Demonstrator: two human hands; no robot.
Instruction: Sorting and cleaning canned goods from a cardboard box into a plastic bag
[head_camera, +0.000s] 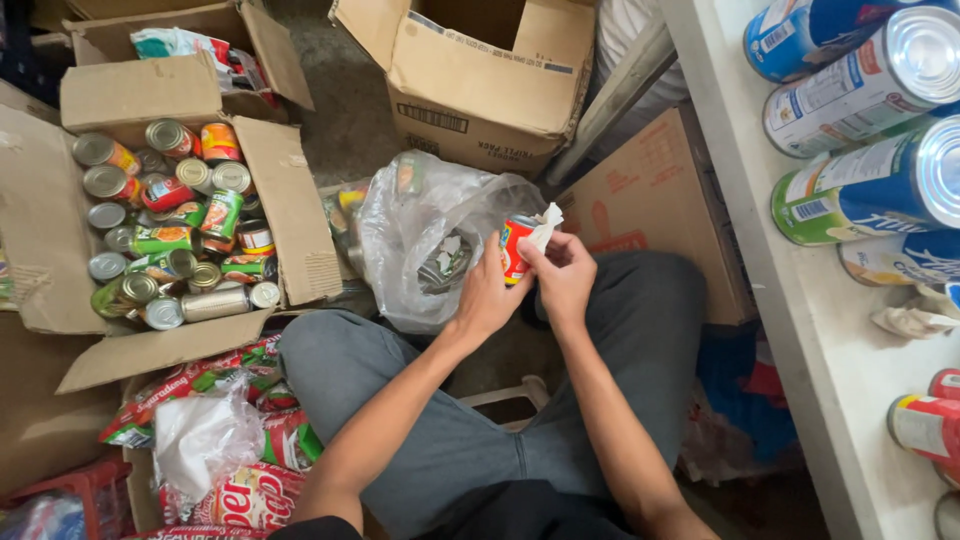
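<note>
Head view: left hand (487, 297) fingers grip a small red can (514, 248); right hand (566, 272) fingers pinch its half-peeled label (545, 226); at nine o'clock, a box of cans (300, 215) waits.

Floor (350, 120), grey, carries: open cardboard box (290, 200) w/ tins at 9 o'clock; empty carton (480, 90) at 12; clear plastic bag (400, 230) at centre; white shelf (800, 300) w/ cans at 3.
</note>
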